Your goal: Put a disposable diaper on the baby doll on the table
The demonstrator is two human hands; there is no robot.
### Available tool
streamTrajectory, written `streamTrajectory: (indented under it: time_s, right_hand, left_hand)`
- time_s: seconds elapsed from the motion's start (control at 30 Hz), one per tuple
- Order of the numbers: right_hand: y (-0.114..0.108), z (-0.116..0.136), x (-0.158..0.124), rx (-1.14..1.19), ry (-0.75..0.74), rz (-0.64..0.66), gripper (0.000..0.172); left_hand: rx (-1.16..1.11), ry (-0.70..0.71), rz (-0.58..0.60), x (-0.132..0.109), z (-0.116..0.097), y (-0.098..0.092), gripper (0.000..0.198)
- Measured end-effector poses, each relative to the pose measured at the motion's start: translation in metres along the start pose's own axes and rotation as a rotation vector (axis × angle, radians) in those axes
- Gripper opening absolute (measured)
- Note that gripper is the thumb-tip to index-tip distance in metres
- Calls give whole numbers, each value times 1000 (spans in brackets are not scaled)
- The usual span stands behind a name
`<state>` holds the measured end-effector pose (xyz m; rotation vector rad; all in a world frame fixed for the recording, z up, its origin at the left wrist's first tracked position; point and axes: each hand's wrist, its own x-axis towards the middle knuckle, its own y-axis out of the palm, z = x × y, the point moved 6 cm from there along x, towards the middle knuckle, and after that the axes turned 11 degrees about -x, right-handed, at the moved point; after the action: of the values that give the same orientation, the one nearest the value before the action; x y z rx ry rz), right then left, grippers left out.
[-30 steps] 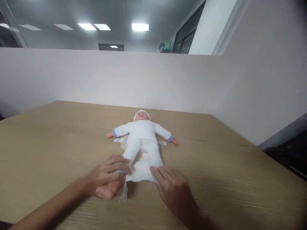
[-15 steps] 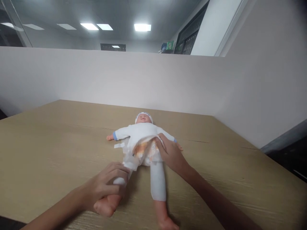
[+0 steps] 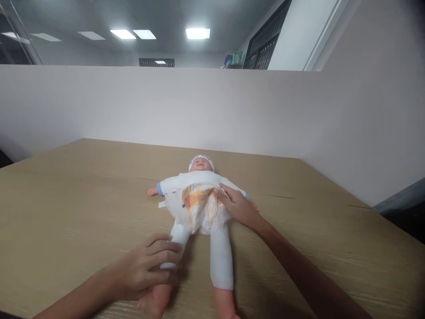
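A baby doll (image 3: pixel 199 181) in white clothes and a white cap lies on its back on the wooden table (image 3: pixel 83 199), head away from me. A white diaper (image 3: pixel 198 210) with an orange print is folded up over its belly. My left hand (image 3: pixel 151 268) grips the doll's lower left-side leg near the ankle. My right hand (image 3: pixel 237 206) presses the diaper's upper right edge against the doll's waist. The doll's other leg (image 3: pixel 221 257) lies straight toward me.
A white partition wall (image 3: pixel 166 106) runs along the far edge of the table and continues on the right. The table's right edge (image 3: pixel 392 217) drops off to a dark floor. Ceiling lights show above the partition.
The diaper's front flap has been lifted from between the legs up over the belly by my right hand. My left hand kept hold of the leg, and the doll slid slightly toward me.
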<state>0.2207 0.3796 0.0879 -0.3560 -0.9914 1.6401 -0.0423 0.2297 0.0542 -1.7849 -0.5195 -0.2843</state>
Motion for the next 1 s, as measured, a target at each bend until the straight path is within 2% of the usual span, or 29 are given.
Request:
streamTrajectory:
  time_s: [0.13,0.3,0.4,0.67,0.83,0.9,0.93,1.0]
  right_hand:
    - [-2,-3,-3,31,-1,-2,50]
    - [-2,-5,-5,49,-5,-4,51]
    - [-1,-7,-4,62,-11,-10,51]
    - [-2,-3,-5,66,-7,-12,50]
    - [-3,-2,-6,54,-11,-24,50]
    - [-2,-4,-6,65,-11,-25,50]
    - [-2,-4,-6,71,-10,-23,51]
    - [-1,-6,-5,89,-3,-15,51]
  left_hand:
    - [-42,-17,10,5,-2,-5,29]
    - [-186,-105,60,16,-3,-19,22]
    - [-211,-121,68,19,-5,-25,24]
    - [-288,-165,98,25,-6,-29,30]
    - [-516,-270,124,24,-10,-35,31]
    - [-628,-345,66,21,-5,-36,27]
    - [-660,-403,-5,18,2,-36,23]
    - [-656,-546,-251,13,23,-35,16]
